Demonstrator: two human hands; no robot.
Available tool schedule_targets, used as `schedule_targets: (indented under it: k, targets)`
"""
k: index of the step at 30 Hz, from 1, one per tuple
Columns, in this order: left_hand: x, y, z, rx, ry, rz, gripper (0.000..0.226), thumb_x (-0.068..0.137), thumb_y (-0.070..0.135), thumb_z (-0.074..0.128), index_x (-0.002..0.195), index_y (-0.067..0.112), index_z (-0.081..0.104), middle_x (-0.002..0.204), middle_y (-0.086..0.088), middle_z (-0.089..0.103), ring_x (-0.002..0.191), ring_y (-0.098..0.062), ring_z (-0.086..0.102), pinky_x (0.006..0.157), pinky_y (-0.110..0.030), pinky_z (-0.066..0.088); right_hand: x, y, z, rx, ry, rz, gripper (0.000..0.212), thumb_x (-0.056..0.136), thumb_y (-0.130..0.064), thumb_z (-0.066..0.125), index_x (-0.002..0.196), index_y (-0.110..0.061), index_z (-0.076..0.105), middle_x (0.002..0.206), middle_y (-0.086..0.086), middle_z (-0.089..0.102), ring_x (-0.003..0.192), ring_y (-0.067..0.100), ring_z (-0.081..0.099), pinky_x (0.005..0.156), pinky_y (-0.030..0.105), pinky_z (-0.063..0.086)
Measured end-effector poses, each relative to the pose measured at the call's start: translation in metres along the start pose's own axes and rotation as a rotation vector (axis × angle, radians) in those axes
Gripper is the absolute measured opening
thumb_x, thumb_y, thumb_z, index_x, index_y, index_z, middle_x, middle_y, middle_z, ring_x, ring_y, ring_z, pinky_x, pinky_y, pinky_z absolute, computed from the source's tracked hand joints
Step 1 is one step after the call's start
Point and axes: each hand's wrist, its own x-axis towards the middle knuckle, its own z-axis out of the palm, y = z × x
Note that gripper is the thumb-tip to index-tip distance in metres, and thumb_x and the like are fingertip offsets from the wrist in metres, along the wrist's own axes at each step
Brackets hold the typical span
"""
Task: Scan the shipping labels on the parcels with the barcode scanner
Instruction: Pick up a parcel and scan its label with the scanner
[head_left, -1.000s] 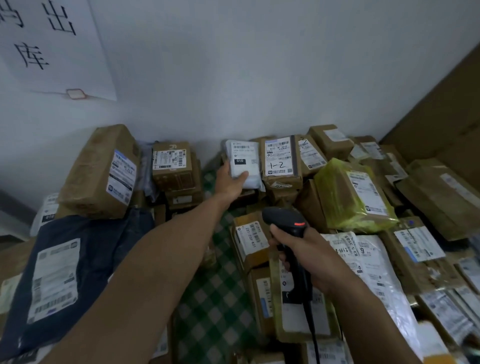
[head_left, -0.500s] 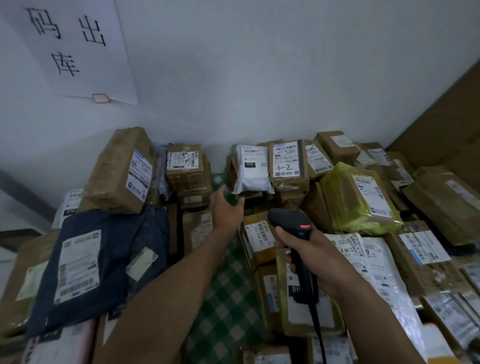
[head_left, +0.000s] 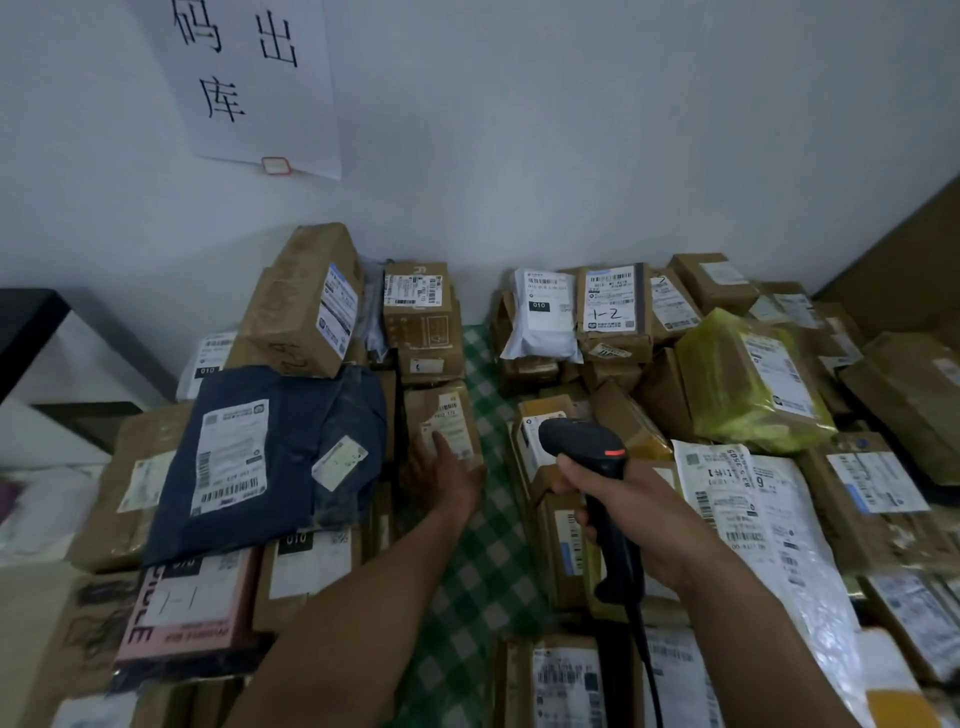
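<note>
- Gripping the barcode scanner (head_left: 584, 444) by its handle, my right hand (head_left: 641, 517) has its fingers wrapped tight round it; the black head, with a red spot on top, hangs above the brown parcels of the right-hand pile.
- My left hand (head_left: 444, 475) lies with straight fingers on a small brown parcel (head_left: 415, 408), the forefinger tip on its white shipping label (head_left: 449, 421) (the print is too blurred to read).
- That parcel sits at the edge of the left-hand pile, just beside the strip of green checked cloth (head_left: 483, 571) that shows between the two piles.
- The scanner's black cable (head_left: 647, 657) runs down from the handle toward me.
- Left of the small parcel lies a navy mailer bag (head_left: 291, 452) with a long white label, and a large brown box (head_left: 296, 306) stands at its far edge.
- Further back on the right, near the wall, are a white mailer (head_left: 540, 325), a box marked "1-2" (head_left: 610, 312) and a yellow-wrapped parcel (head_left: 727, 384).
- A paper sign (head_left: 254, 78) with black characters hangs on the wall above.
</note>
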Motion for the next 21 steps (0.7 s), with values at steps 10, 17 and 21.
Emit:
schedule_targets:
  k: [10,17,21]
  targets:
    - [-0.010,-0.031,0.030,-0.224,-0.037,-0.096,0.156,0.051,0.049,0.099,0.163,0.020,-0.005,0.168,-0.009,0.010,0.154,-0.030,0.011,0.125,-0.051,0.018,0.006,0.003,0.004,-0.023,-0.017,0.003,0.013,0.096,-0.030,0.071,0.100,-0.018,0.074,0.089,0.005,0.075,0.065,0.014,0.060,0.059,0.028,0.050]
    - [-0.005,-0.046,0.050,-0.614,-0.059,-0.057,0.130,0.055,0.033,0.102,0.158,0.031,0.022,0.143,0.004,0.054,0.129,-0.016,0.054,0.111,-0.041,0.046,0.012,0.006,0.005,-0.057,-0.026,0.031,0.016,0.094,-0.034,0.073,0.101,-0.020,0.075,0.098,0.006,0.078,0.072,0.015,0.068,0.068,0.032,0.052]
    - [-0.010,-0.043,0.045,-0.735,-0.129,-0.084,0.105,0.069,0.010,0.094,0.154,0.029,0.034,0.136,0.007,0.058,0.124,-0.015,0.057,0.110,-0.040,0.046,0.014,0.006,0.007,-0.071,-0.017,0.042,0.017,0.094,-0.035,0.073,0.103,-0.021,0.075,0.097,0.005,0.079,0.074,0.016,0.070,0.069,0.032,0.052]
